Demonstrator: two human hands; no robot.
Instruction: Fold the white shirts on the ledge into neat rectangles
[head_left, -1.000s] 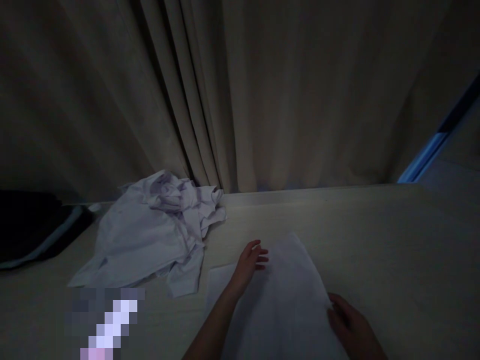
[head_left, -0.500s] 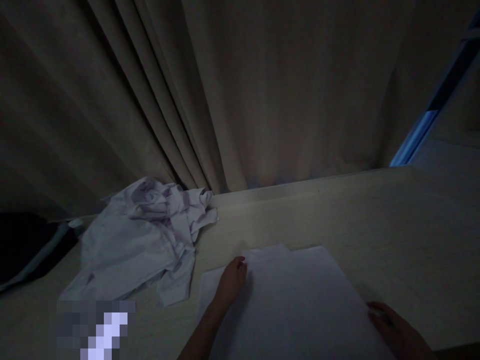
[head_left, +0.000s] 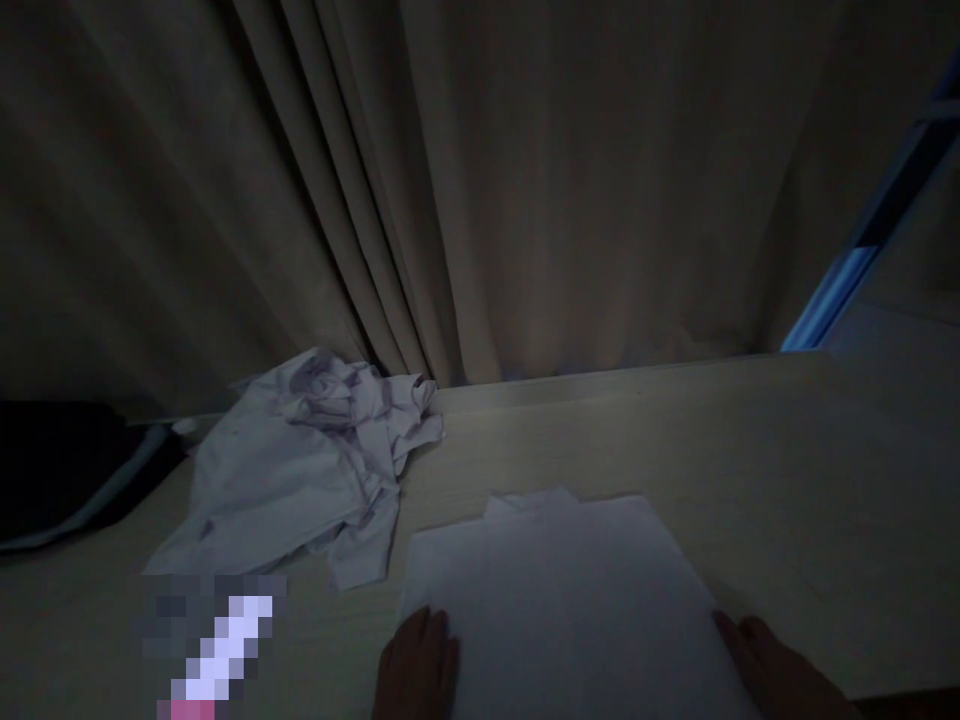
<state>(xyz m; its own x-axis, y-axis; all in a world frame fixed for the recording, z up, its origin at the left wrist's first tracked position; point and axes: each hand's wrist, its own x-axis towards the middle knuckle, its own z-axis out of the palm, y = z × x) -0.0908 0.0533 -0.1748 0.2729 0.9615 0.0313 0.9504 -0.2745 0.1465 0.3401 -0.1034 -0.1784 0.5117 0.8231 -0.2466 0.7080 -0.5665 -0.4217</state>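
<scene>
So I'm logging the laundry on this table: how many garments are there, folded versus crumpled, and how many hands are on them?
Folded flat white garment: 1
Crumpled white garment: 1
Hands at the folded garment's near corners, left hand and right hand: 2
Total: 2 garments, 2 hands

Folded cloth [head_left: 555, 590] on the table [head_left: 787, 480]; crumpled shirts [head_left: 300, 470] left (curtain [head_left: 525, 200] behind).

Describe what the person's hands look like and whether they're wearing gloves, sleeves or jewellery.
Both hands are bare: the left hand and the right hand show no gloves, and no rings are visible in the dim light. Only fingers and part of each hand enter the picture at the bottom edge, so wrists, sleeves or watches cannot be seen.
</scene>
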